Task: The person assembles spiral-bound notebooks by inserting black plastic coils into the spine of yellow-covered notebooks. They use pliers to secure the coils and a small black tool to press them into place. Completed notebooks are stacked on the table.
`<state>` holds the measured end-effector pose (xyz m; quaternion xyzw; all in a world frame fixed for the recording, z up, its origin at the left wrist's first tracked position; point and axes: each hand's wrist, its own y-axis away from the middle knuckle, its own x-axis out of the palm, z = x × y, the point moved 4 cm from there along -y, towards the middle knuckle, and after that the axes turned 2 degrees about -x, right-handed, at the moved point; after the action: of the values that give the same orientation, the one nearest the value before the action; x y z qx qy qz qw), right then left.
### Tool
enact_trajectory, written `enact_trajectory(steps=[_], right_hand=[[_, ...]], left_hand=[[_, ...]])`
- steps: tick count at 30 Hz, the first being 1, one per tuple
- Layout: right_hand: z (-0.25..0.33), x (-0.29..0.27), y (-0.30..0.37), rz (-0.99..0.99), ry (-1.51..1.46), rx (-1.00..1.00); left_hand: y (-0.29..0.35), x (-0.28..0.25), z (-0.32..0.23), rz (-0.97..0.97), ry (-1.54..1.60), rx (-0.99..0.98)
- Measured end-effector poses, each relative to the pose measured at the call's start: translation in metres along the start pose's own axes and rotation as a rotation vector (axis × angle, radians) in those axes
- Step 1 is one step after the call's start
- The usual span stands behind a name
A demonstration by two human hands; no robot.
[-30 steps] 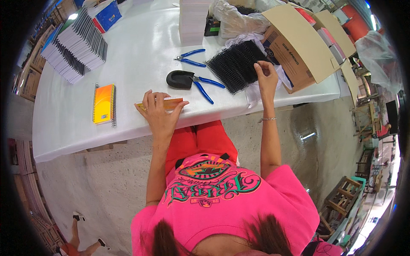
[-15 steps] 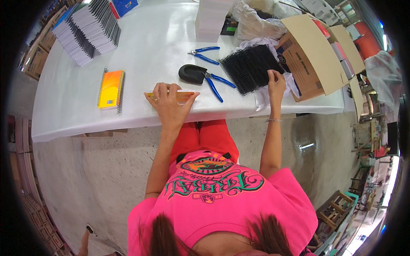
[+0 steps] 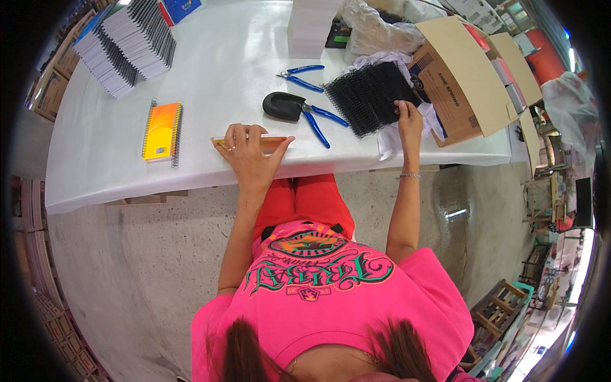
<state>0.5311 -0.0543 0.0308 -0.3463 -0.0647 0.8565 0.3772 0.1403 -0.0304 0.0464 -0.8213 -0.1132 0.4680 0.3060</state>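
My left hand (image 3: pixel 250 159) is closed round a small orange notebook (image 3: pixel 272 146), stood on edge near the table's front, thumb at its right end. At the right edge of a flat pile of black plastic binding coils (image 3: pixel 359 99), the fingers of my right hand (image 3: pixel 409 122) are pinched together on the coils. How many they grip is hidden. Between the hands lie blue-handled pliers (image 3: pixel 316 122), their head against a black rounded piece (image 3: pixel 281 106). Smaller blue-handled cutters (image 3: pixel 301 76) lie just beyond. A yellow-orange spiral notebook (image 3: pixel 161 132) lies flat to the left.
An open cardboard box (image 3: pixel 449 95) stands at the right, beside crumpled clear plastic (image 3: pixel 382 35). Tall stacks of spiral-bound notebooks (image 3: pixel 137 44) stand far left on the white-covered table (image 3: pixel 210 76). A block of white paper (image 3: pixel 310 32) stands at the back.
The view has shifted slightly. My right hand has moved slightly up along the coils' edge; my left hand still holds the notebook in the same place.
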Motion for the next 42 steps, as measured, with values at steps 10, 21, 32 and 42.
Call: enact_trajectory(steps=[10,21,32,42], right_hand=[[0.004,0.001,0.005,-0.027,-0.018,-0.008],[-0.003,-0.001,0.009,-0.074,-0.057,-0.046],[0.001,0.007,0.014,-0.171,0.035,-0.015],[0.011,0.003,0.016,-0.293,-0.076,-0.027]], left_hand=[[0.003,-0.001,0.000,-0.026,0.018,0.005],[0.005,0.001,-0.001,-0.046,0.009,0.015],[0.000,0.005,0.000,-0.098,0.051,0.053],[0.004,0.004,0.003,-0.109,-0.022,0.088]])
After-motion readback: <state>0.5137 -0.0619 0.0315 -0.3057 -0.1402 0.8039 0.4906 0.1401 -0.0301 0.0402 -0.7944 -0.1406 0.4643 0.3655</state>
